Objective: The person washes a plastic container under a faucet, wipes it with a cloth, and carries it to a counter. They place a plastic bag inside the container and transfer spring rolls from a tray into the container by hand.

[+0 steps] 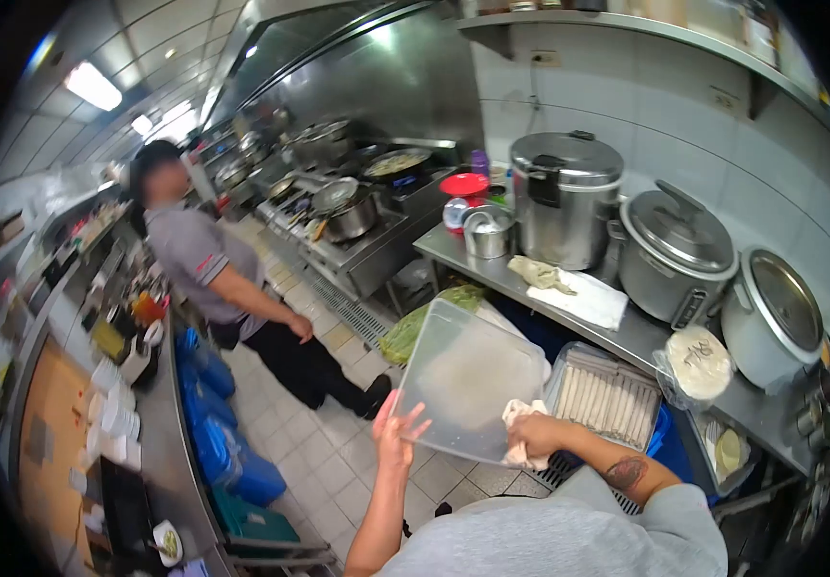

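Translucent plastic lid (468, 361), rectangular with rounded corners, was tilted in the air in front of you, above the pale tiled floor (343, 481). Your left hand (400, 435) held it at the near left corner, fingers spread rather than curled tight. Your right hand (535, 438) was closed around a bunched off-white cloth (514, 415), which pressed against the near right corner.

Just beyond that corner, on your right, sat a clear rectangular container (553, 385) filled with neat rows of pale stick-shaped pieces (607, 399). A green plastic bag (401, 338) lay partly hidden behind the lid's far left edge.

Along the wall ran a steel counter (641, 338). On it stood a stainless steel rice cooker (566, 207), a grey rice cooker (679, 260) and a paler lidded cooker (776, 313), with a folded white towel (593, 303) lying in front of the first two. A wrapped round white packet (701, 363) with dark writing was near the counter's front edge.

To your left, well apart from your hands, a co-worker (205, 250) in a grey shirt and black trousers stood across from the stove, where a wok (398, 165) and a steel pot (350, 223) sat. Blue bins (232, 452) lined the opposite worktop.
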Tool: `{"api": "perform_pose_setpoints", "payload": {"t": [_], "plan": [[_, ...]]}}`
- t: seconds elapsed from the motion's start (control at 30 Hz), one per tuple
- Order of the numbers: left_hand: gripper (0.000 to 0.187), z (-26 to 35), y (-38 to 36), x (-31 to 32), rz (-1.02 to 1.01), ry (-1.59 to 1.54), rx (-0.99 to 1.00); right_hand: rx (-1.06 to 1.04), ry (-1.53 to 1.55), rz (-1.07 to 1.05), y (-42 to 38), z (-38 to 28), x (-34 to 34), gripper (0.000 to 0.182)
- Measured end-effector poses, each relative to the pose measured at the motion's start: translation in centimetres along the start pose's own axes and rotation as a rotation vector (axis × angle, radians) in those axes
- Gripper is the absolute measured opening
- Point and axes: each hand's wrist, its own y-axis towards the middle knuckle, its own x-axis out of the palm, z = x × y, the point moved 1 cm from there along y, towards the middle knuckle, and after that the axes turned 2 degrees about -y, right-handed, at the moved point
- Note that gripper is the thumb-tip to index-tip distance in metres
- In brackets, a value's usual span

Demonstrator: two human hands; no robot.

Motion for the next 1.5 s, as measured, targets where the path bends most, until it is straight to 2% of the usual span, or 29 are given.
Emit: {"api": "perform_pose_setpoints", "payload": {"t": [0.1,0.2,0.3,0.37,0.47,0.57,0.63,0.67,0.77,0.87,0.9,1.0,1.03,1.07,1.1,1.2,1.23,1.27,1.3,1.4,1.43,1.5], "plan": [[0.056,-1.2,1.1,-0.4,0.264,-0.085,-0.135,0.211,1.342,-0.006,-0.4,2.6,-2.3,0.029],[0.061,-3.3,1.8,-0.1,0.395,-0.098,-0.186,-0.103,0.683,0.313,-0.5,-5.1,-6.9,0.026],[0.059,-3.4,1.8,1.0,0.402,-0.084,-0.105,0.012,0.084,0.682,1.6,-9.7,-5.1,0.025],[0.056,-0.9,0.5,3.2,0.433,-0.028,-0.038,-0.045,0.247,0.631,2.5,-9.4,-5.2,0.026],[0.043,-1.2,1.5,1.9,0.517,0.641,0.543,-0.083,0.354,0.53,2.6,-10.8,-7.6,0.021],[0.021,3.7,-0.8,1.8,0.142,0.981,0.884,-0.069,0.299,0.478,3.0,-9.6,-9.2,0.022],[0.023,4.8,-2.0,0.0,0.051,0.957,0.622,-0.028,0.249,0.459,3.6,-9.0,-9.8,0.022],[0.029,5.0,-2.6,-0.6,0.005,0.934,0.49,-0.106,0.291,0.421,3.9,-9.2,-9.9,0.023],[0.036,3.6,-4.2,0.6,0.084,0.911,0.615,-0.324,0.396,0.307,5.5,-12.2,-11.2,0.025],[0.035,2.4,-5.2,3.7,0.047,0.972,0.799,-0.184,0.694,0.011,7.7,-12.8,-10.5,0.026],[0.033,3.3,-5.3,4.0,0.145,0.889,0.736,-0.185,0.693,-0.015,7.9,-13.1,-10.8,0.026],[0.035,7.3,-7.2,3.9,0.144,1.04,0.738,-0.181,0.697,-0.1,6.8,-12.5,-11.9,0.028],[0.038,8.3,-7.3,3.0,0.177,0.867,0.746,-0.231,0.635,-0.139,6.7,-10.4,-11.7,0.03],[0.039,9.5,-7.2,1.1,0.223,0.836,0.714,-0.113,0.676,-0.208,6.1,-8.3,-11.8,0.033],[0.04,10.8,-7.2,-0.8,0.268,0.804,0.681,-0.143,0.693,-0.246,5.3,-6.3,-12.1,0.034],[0.039,12.5,-8.3,-2.8,0.265,0.715,0.562,-0.209,0.753,-0.31,3.2,-6.5,-14.6,0.035],[0.037,12.5,-8.6,-3.4,0.291,0.577,0.55,-0.222,0.778,-0.323,2.8,-7.0,-15.0,0.036],[0.035,12.5,-8.7,-3.8,0.312,0.437,0.537,-0.292,0.796,-0.291,2.9,-5.0,-14.8,0.053],[0.034,12.3,-8.6,-4.2,0.329,0.297,0.523,-0.383,0.759,-0.025,3.1,-2.8,-13.7,0.082],[0.028,9.8,-8.1,-6.8,0.405,-0.074,0.509,-0.409,0.54,0.287,3.7,-1.4,-13.6,0.115],[0.024,9.1,-8.0,-7.8,0.403,-0.075,0.467,-0.393,0.553,0.392,3.5,-1.9,-12.8,0.106],[0.024,8.6,-7.7,-8.7,0.327,0.581,0.553,-0.49,0.415,0.498,4.0,-3.8,-12.7,0.089]]}}
